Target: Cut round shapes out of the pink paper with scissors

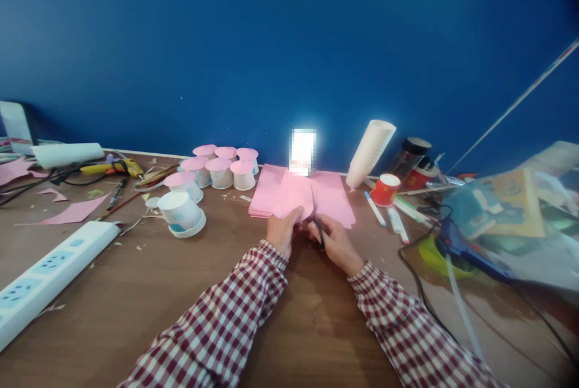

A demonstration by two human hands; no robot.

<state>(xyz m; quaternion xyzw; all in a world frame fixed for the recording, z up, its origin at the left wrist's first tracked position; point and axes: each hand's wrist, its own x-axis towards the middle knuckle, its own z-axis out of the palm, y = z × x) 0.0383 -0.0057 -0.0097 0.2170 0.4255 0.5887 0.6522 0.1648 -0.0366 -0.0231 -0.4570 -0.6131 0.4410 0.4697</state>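
Observation:
My left hand (pixel 283 230) pinches the lower edge of a pink sheet of paper (pixel 296 192). In my right hand (pixel 337 243) is a pair of scissors (pixel 321 234), fingers closed round the dark handles. The blades point away from me and lie along the right side of the held paper. Beneath and behind it, a stack of pink paper (pixel 266 192) rests on the table. A bright, pixelated upright patch (pixel 303 151) stands at the back of the stack.
Left of the stack are several paper cups topped with pink discs (pixel 221 166), a bare cup (pixel 176 210), a yellow glue gun (pixel 131 168) and a power strip (pixel 54 270). Rightward stand stacked cups (pixel 371 152), a red cup (pixel 385 189), markers (pixel 397 225) and a blue glue gun (pixel 470 249).

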